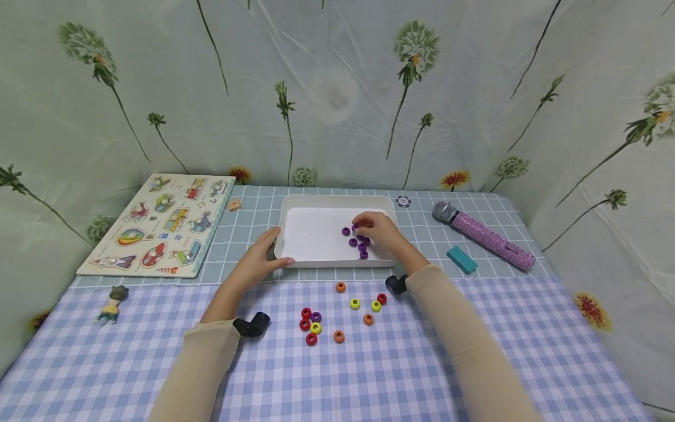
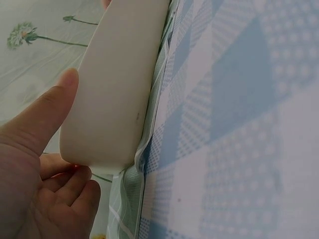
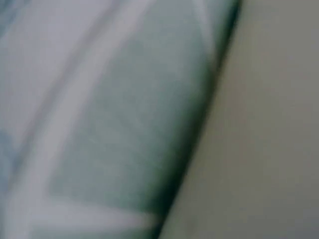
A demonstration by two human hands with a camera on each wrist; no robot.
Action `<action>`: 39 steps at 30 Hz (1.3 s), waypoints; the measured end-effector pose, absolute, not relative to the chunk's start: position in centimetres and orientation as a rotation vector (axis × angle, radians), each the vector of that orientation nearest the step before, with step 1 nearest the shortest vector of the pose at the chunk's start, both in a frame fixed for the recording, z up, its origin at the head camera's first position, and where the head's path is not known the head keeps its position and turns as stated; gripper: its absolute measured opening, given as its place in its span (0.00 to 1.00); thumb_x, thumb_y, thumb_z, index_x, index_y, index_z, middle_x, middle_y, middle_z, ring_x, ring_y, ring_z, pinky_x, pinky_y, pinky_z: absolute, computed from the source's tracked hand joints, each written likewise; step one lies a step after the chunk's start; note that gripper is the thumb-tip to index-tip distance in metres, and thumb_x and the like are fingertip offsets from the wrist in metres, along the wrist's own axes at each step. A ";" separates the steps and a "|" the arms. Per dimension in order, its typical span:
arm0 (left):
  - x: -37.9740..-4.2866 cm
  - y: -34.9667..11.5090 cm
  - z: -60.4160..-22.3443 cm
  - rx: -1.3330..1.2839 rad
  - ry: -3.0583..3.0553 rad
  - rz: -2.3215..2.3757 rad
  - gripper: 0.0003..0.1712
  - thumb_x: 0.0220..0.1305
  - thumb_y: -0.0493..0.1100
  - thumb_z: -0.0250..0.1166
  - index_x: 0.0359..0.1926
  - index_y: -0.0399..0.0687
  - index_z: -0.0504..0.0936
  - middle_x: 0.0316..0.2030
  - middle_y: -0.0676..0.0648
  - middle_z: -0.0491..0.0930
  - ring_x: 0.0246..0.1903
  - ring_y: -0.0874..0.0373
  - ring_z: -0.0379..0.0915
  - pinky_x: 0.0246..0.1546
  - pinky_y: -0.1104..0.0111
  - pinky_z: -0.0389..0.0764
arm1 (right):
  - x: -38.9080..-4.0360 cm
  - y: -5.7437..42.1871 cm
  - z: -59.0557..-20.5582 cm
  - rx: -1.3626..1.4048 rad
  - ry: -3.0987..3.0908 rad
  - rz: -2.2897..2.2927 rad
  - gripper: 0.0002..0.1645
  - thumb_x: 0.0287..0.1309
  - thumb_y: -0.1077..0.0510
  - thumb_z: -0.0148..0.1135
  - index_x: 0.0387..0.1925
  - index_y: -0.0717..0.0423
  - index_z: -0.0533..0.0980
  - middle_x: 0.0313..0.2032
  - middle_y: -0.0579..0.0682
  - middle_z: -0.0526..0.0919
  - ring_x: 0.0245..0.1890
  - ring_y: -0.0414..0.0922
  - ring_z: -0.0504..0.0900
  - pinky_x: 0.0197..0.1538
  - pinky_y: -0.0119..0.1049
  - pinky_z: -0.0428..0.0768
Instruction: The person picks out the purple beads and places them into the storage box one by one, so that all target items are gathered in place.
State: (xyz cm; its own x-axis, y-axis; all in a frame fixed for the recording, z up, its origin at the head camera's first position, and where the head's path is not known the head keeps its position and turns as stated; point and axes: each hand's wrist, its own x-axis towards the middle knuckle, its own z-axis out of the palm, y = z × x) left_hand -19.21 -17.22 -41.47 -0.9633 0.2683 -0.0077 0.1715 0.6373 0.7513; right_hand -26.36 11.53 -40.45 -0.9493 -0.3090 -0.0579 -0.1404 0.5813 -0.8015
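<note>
A shallow white tray (image 1: 311, 234) lies on the grey cloth, with several purple beads (image 1: 353, 242) in its right half. My left hand (image 1: 256, 258) grips the tray's near left corner, thumb along the front wall and fingers along the left side. In the left wrist view that thumb (image 2: 47, 112) presses near the rim of the tray (image 2: 112, 89), with the other fingers curled at its end. Over the tray's right side, my right hand (image 1: 381, 230) pinches a purple bead among the others, its fingertips partly covering them. Only blurred cloth and tray wall (image 3: 259, 129) show in the right wrist view.
Loose red, yellow, orange and purple beads (image 1: 315, 328) are scattered on the checked cloth before the tray. A picture puzzle board (image 1: 163, 225) and small figurine (image 1: 112, 305) are left. A glittery microphone (image 1: 485, 235), teal block (image 1: 462, 259) and poker chip (image 1: 403, 201) are right.
</note>
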 end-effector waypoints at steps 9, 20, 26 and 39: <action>-19.2 -17.2 -41.4 0.370 2.728 1.236 0.56 0.37 0.65 0.59 0.61 0.41 0.45 0.60 0.41 0.44 0.58 0.50 0.41 0.54 0.60 0.52 | -26.6 11.3 -41.1 -0.431 2.657 -1.116 0.10 0.48 0.61 0.57 0.36 0.53 0.73 0.32 0.46 0.75 0.32 0.41 0.72 0.37 0.31 0.71; -19.2 -17.2 -41.4 0.364 2.732 1.220 0.57 0.36 0.66 0.58 0.62 0.41 0.45 0.60 0.41 0.44 0.58 0.49 0.41 0.55 0.59 0.51 | -22.8 11.0 -37.4 -0.762 2.583 -1.276 0.20 0.46 0.58 0.59 0.44 0.59 0.69 0.42 0.53 0.72 0.42 0.47 0.70 0.46 0.37 0.69; -19.2 -17.2 -41.3 0.353 2.732 1.219 0.57 0.36 0.66 0.59 0.62 0.42 0.46 0.61 0.42 0.43 0.58 0.50 0.41 0.55 0.59 0.51 | -18.6 10.2 -37.5 -1.154 2.423 -1.337 0.20 0.45 0.59 0.60 0.43 0.58 0.69 0.41 0.49 0.73 0.40 0.48 0.71 0.43 0.34 0.71; -19.1 -17.2 -41.4 0.357 2.755 1.204 0.56 0.37 0.66 0.58 0.61 0.42 0.46 0.60 0.41 0.44 0.58 0.49 0.41 0.54 0.57 0.50 | -14.2 7.1 -40.5 -1.229 2.118 -1.124 0.15 0.47 0.61 0.57 0.40 0.55 0.72 0.39 0.46 0.74 0.38 0.38 0.72 0.41 0.26 0.70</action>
State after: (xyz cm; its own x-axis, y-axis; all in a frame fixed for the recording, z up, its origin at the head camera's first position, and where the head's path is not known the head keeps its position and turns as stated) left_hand -19.12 -17.19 -41.36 -0.9659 0.2588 -0.0099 0.1685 0.6571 0.7347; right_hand -14.22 7.07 -40.48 -0.5061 -0.8622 0.0217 -0.5010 0.2734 -0.8211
